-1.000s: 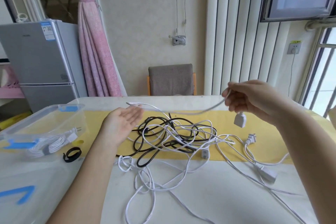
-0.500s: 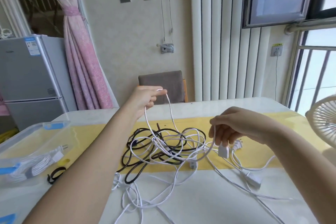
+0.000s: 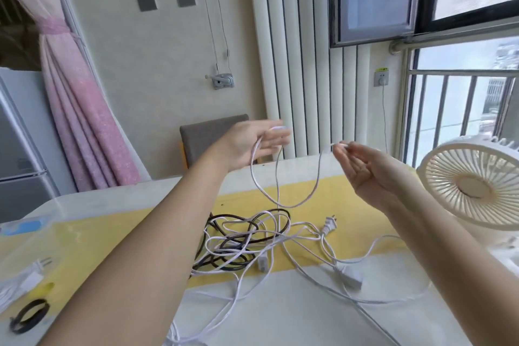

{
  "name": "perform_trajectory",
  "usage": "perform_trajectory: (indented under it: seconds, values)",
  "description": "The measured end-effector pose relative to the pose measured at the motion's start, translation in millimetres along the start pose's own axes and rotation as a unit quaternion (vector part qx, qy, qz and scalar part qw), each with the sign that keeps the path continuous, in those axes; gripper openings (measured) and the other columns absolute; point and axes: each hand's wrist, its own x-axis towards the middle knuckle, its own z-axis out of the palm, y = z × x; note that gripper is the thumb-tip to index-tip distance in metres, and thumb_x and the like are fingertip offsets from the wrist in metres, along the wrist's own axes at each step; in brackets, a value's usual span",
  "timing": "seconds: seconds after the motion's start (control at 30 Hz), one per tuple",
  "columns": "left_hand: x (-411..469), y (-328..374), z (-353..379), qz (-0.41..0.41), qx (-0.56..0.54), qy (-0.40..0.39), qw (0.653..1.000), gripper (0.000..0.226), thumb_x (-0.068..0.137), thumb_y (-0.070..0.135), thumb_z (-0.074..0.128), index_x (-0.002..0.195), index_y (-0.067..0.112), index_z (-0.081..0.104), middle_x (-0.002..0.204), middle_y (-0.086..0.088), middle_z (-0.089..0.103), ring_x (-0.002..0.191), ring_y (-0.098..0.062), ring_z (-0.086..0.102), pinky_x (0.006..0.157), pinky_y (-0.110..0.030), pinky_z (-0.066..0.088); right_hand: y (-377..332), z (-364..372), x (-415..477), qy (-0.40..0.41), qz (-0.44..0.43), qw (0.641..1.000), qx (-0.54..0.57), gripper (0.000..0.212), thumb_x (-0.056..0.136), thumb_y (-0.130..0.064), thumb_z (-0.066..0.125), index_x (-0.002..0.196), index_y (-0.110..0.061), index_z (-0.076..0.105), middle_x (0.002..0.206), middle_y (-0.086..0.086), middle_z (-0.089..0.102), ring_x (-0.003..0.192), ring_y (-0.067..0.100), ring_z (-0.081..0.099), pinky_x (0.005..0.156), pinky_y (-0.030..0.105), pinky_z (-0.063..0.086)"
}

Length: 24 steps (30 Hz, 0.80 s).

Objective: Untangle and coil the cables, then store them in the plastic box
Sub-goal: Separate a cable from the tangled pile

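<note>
Loop of white cable up in the air between two hands. Hangs down in a deep U, low end just over the pile on the table. One more strand of it straight down from the left side into that pile.

Draped over the left hand, up high in front of the grey chair. Fingers straight out and close together, not curled round anything. Just carrying the cable on top.

Pinched on the other side by the right hand, between thumb and first finger. Palm up. Other fingers bent a little and loose, holding nothing.

Down on the yellow cloth: a messy pile of white cords mixed up with a black cable, all looped through each other. White plug just beside the pile, on the right. White socket end a bit nearer, on the bare table top. More white cord running off the near edge.

Far left: clear plastic box with a blue clip. Inside it, a coiled white cord with its plug poking up. Black strap in a ring near the box.

Far right: cream fan on the table, close to the right arm.
</note>
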Motion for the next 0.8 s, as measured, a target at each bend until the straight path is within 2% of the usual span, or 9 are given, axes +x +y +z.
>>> perform_trajectory:
  seconds: [0.13,0.2,0.27,0.37,0.47,0.53,0.63,0.73,0.8]
  values:
    - [-3,-43,-21,-0.091,-0.04,0.108,0.989,0.024,0.098,0.011,0.031,0.099,0.004,0.054,0.114,-0.023,0.06,0.113,-0.036,0.056,0.102,-0.041,0.038,2,-13,16,0.037,0.007,0.985,0.166,0.012,0.096,0.0,0.049,0.092,0.008,0.057,0.071,0.019,0.071,0.065,0.026,0.072,0.056,0.028,0.058]
    - [-4,-62,-31,-0.16,0.065,0.131,0.976,0.03,0.099,0.02,0.028,0.106,0.002,0.051,0.11,-0.026,0.061,0.095,-0.035,0.06,0.086,-0.038,0.045,6,-19,28,0.064,-0.007,0.976,0.208,0.013,0.098,-0.002,0.046,0.093,0.006,0.056,0.08,0.019,0.071,0.082,0.026,0.072,0.061,0.029,0.059]
    - [-3,-73,-38,-0.193,0.2,0.15,0.949,0.021,0.095,0.016,0.032,0.09,0.007,0.05,0.087,-0.018,0.06,0.07,-0.024,0.056,0.063,-0.03,0.041,9,-21,42,0.098,-0.032,0.966,0.238,0.017,0.1,-0.003,0.042,0.091,0.005,0.054,0.105,0.015,0.067,0.111,0.024,0.063,0.073,0.026,0.056]
    - [-5,-88,-37,-0.21,0.457,0.045,0.863,0.029,0.091,0.009,0.038,0.064,0.015,0.029,0.066,-0.003,0.032,0.058,-0.018,0.026,0.053,-0.028,0.021,18,-16,65,0.126,-0.017,0.962,0.242,0.024,0.101,-0.003,0.04,0.117,0.005,0.055,0.115,0.016,0.062,0.12,0.023,0.056,0.077,0.026,0.051]
    - [-14,-111,-25,-0.199,0.599,-0.075,0.772,0.043,0.091,0.044,0.054,0.066,0.012,0.041,0.066,-0.002,0.038,0.065,-0.02,0.034,0.059,-0.032,0.026,39,0,78,0.116,0.04,0.978,0.17,0.031,0.1,-0.003,0.041,0.13,0.005,0.049,0.113,0.016,0.062,0.121,0.024,0.056,0.077,0.027,0.051]
    - [-17,-128,-26,-0.185,0.562,-0.062,0.804,0.047,0.082,0.055,0.064,0.079,0.009,0.054,0.075,-0.004,0.049,0.07,-0.022,0.044,0.062,-0.031,0.031,49,8,82,0.096,0.048,0.987,0.122,0.024,0.101,-0.008,0.041,0.121,0.001,0.052,0.105,0.012,0.06,0.107,0.022,0.063,0.08,0.028,0.053]
    - [-20,-136,-32,-0.119,0.532,-0.038,0.838,0.012,0.087,0.028,0.066,0.084,0.016,0.062,0.077,0.002,0.056,0.078,-0.021,0.053,0.06,-0.027,0.036,49,9,88,0.089,0.004,0.991,0.102,0.024,0.103,-0.013,0.036,0.12,-0.009,0.051,0.086,0.005,0.05,0.069,0.016,0.057,0.097,0.032,0.044]
    - [-29,-121,-40,-0.094,0.522,-0.068,0.845,0.03,0.085,0.006,0.053,0.07,0.03,0.064,0.069,0.001,0.056,0.065,-0.017,0.049,0.054,-0.026,0.033,42,2,96,0.108,-0.037,0.992,0.045,0.042,0.101,-0.011,0.04,0.142,0.0,0.036,0.145,0.017,0.041,0.129,0.031,0.047,0.109,0.036,0.037]
    - [-35,-103,-50,-0.088,0.484,-0.081,0.867,0.036,0.082,0.003,0.055,0.06,0.029,0.066,0.061,0.001,0.053,0.057,-0.016,0.043,0.053,-0.026,0.031,47,0,96,0.064,-0.004,0.992,-0.107,0.037,0.098,-0.002,0.043,0.134,0.006,0.043,0.136,0.022,0.05,0.119,0.034,0.056,0.093,0.031,0.051]
